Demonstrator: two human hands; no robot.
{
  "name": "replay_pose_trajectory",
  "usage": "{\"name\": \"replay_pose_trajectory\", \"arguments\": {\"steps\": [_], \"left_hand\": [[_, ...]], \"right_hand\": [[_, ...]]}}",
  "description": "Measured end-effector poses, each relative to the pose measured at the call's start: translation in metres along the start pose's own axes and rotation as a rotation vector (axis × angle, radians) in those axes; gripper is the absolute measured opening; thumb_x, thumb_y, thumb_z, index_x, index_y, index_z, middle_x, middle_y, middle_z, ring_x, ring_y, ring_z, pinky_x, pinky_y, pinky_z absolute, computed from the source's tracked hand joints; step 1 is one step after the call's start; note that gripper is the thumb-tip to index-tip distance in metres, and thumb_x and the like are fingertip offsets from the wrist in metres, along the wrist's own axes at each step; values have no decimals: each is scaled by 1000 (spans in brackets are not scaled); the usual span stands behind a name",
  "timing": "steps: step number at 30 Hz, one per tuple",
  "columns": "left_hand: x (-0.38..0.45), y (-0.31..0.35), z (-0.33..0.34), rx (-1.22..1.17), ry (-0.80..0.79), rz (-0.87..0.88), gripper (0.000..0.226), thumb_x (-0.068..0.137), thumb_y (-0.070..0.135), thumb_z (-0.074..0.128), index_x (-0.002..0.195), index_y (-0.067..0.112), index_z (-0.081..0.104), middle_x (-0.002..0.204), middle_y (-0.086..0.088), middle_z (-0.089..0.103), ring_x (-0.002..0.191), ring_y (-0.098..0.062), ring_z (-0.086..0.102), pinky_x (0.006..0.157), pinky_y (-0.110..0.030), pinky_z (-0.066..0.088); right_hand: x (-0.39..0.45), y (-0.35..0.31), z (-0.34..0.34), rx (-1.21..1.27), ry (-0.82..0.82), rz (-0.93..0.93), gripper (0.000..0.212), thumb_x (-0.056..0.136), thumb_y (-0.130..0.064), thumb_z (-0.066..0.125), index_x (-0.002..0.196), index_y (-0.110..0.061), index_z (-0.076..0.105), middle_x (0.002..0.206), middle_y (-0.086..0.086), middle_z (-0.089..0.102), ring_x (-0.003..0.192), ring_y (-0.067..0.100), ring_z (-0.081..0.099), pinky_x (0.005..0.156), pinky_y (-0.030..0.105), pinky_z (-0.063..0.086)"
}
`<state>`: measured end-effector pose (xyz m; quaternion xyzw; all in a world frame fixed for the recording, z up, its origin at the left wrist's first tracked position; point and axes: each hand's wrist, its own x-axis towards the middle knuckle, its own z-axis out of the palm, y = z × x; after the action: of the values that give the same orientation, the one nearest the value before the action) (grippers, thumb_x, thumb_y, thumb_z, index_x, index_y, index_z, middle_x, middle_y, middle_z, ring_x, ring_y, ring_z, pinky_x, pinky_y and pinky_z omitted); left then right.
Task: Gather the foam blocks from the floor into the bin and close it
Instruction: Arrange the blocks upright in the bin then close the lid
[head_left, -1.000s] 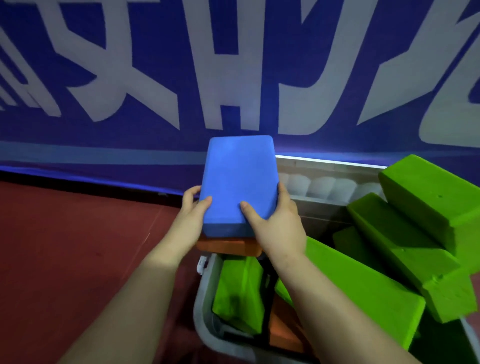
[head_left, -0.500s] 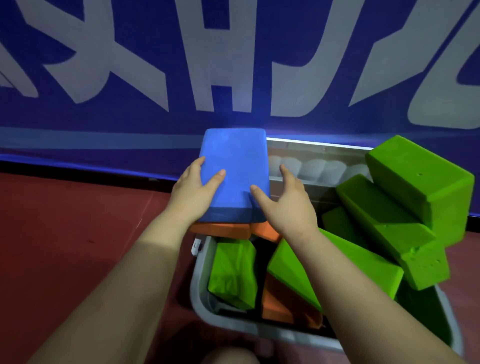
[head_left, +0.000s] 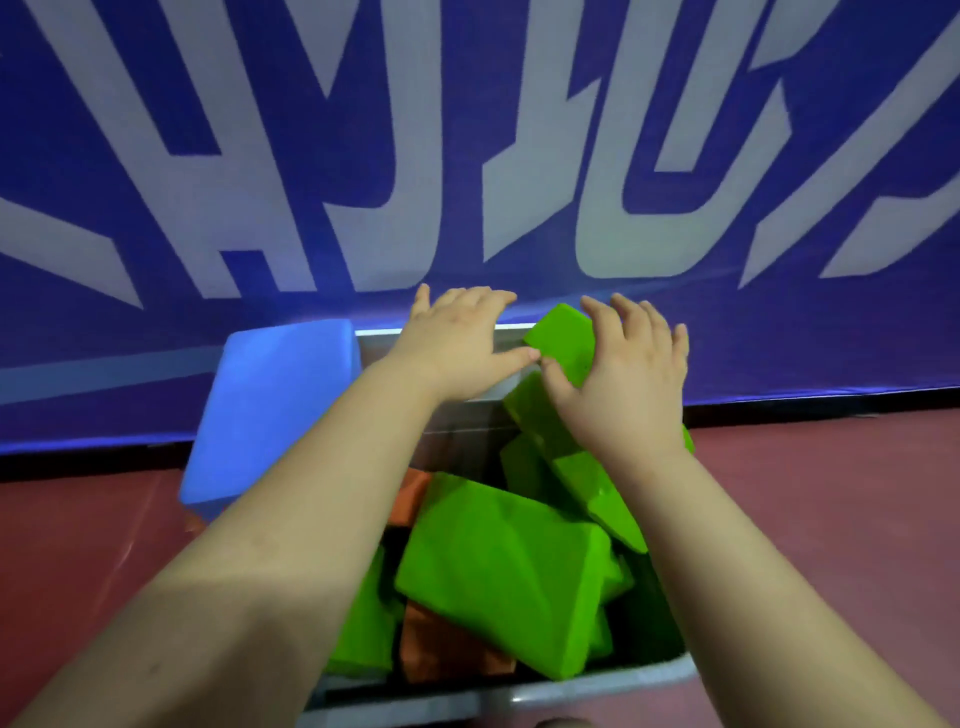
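We're squashing the pile down: right hand (head_left: 626, 379) is pressing the top green foam block (head_left: 563, 343), left hand (head_left: 457, 343) is hovering beside it, both grips loose. Blocks are overflowing the grey bin (head_left: 597, 680); the blue block (head_left: 270, 405) is sticking out left, so it's probably needing tucking in next.

Your forearms are bare to the frame's edge; your left grip (head_left: 457, 343) and right grip (head_left: 631, 384) wear no gloves, rings or sleeves.

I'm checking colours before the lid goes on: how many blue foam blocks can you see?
1. The blue block lies at the bin's left edge, left of the left hand, resting over an orange block. Others may be hidden beneath the piled green blocks.
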<state>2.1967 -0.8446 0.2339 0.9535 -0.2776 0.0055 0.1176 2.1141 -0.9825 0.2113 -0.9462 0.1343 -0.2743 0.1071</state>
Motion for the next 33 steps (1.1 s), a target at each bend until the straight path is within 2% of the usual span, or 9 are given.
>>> {"name": "replay_pose_trajectory", "arguments": {"steps": [4, 8, 11, 16, 18, 21, 23, 29, 33], "left_hand": [[20, 46, 11, 26, -55, 93, 78, 83, 68, 44, 147, 31, 22, 155, 2, 26, 144, -19, 21, 116, -54, 4], [25, 67, 29, -35, -198, 137, 90, 73, 72, 54, 147, 43, 14, 159, 1, 14, 146, -18, 15, 117, -54, 12], [22, 77, 46, -109, -217, 145, 95, 67, 68, 65, 145, 43, 17, 159, 0, 12, 146, -19, 17, 116, -47, 23], [24, 81, 58, -169, -118, 103, 80, 70, 52, 73, 135, 30, 31, 153, -4, 20, 145, -17, 17, 113, -37, 28], [27, 78, 60, -210, -79, 74, 69, 73, 42, 75, 125, 22, 36, 145, -5, 27, 139, -20, 27, 107, -33, 30], [28, 73, 64, -239, -11, 28, 54, 74, 32, 75, 108, 19, 36, 122, -1, 36, 104, -21, 43, 82, -27, 33], [26, 70, 66, -231, 3, -9, 52, 73, 31, 74, 101, 22, 32, 112, 1, 38, 90, -22, 43, 74, -29, 33], [19, 57, 63, -238, 106, -7, 52, 69, 27, 76, 99, 22, 33, 107, 6, 36, 90, -21, 42, 74, -30, 34], [8, 38, 40, -274, 183, 28, 57, 58, 36, 64, 110, 24, 44, 116, 12, 33, 107, -11, 43, 87, -22, 33]], "right_hand": [[3, 54, -13, -5, -19, 124, 76, 74, -62, 41, 131, -13, 52, 136, 14, 51, 128, 34, 44, 107, 55, 26], [-7, 98, -3, 58, -156, 292, 70, 84, -65, 46, 136, -17, 46, 138, 11, 48, 127, 33, 44, 105, 49, 32], [-18, 122, 16, 113, -296, 411, 69, 86, -65, 42, 137, -19, 43, 139, 12, 45, 125, 35, 45, 102, 47, 37], [-30, 145, 46, 304, -521, 544, 81, 78, -74, 43, 141, -24, 33, 138, 14, 40, 123, 37, 48, 102, 48, 39], [-33, 152, 53, 399, -558, 581, 88, 75, -75, 48, 145, -27, 25, 140, 15, 37, 125, 35, 47, 103, 45, 39], [-35, 157, 62, 551, -521, 582, 103, 70, -72, 60, 150, -34, 7, 151, 18, 25, 136, 29, 36, 108, 41, 34], [-33, 157, 65, 653, -452, 590, 107, 66, -67, 67, 149, -35, 7, 153, 17, 21, 140, 25, 31, 109, 39, 32], [-25, 142, 60, 721, -293, 588, 93, 62, -55, 79, 137, -32, 28, 139, 10, 29, 118, 25, 50, 88, 26, 35], [-12, 112, 50, 707, -198, 533, 96, 59, -56, 80, 136, -31, 29, 138, 9, 30, 120, 22, 48, 90, 25, 37]]}}
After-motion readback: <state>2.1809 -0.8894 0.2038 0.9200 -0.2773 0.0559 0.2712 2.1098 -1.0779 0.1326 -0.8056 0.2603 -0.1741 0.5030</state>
